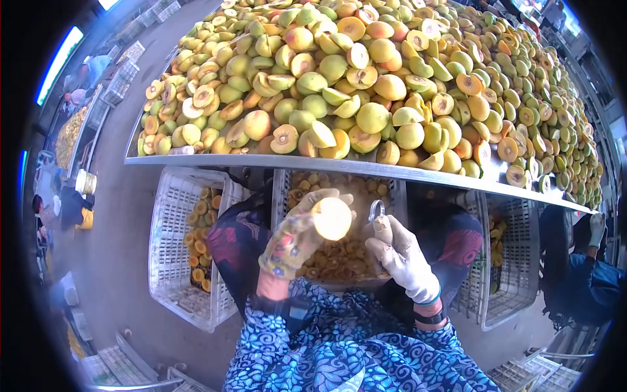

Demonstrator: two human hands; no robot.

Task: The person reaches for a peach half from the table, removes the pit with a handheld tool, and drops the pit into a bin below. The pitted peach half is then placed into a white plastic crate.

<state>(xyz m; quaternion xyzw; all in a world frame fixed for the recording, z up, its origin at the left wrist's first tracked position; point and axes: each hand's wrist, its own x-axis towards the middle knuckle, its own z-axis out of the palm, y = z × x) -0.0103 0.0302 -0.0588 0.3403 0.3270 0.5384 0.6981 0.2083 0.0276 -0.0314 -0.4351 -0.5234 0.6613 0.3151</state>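
- Grey concrete floor (pixel 124 261) spreads beneath a long metal table (pixel 313 164), whose top is heaped with a fruit pile (pixel 366 85) of whole and halved peaches (yellow-green skins, orange cut faces).
- Left hand (pixel 294 245), in a patterned glove, is raised just below the table edge with the wrist bent upward. Its fingers are curled closed round a peach half (pixel 332 219), whose pale cut face is turned toward the camera.
- Right hand (pixel 401 258), in a white glove, sits just beside the left, the forearm angling up from the lower right. Its fingers are wrapped shut on the handle of a pitting loop (pixel 377 210).
- The metal loop stands upright close to the right edge of the peach half; whether the two touch cannot be told.
- Both forearms wear blue floral sleeves (pixel 353 353).
- A white middle crate (pixel 284 196), directly under both hands, holds orange cut halves.
- A left crate (pixel 166 261) holds a few pieces along one side, and a right crate (pixel 519 261) stands under the table further along.
- A co-worker's gloved hand (pixel 597 228) is at the far right, near the table's end.
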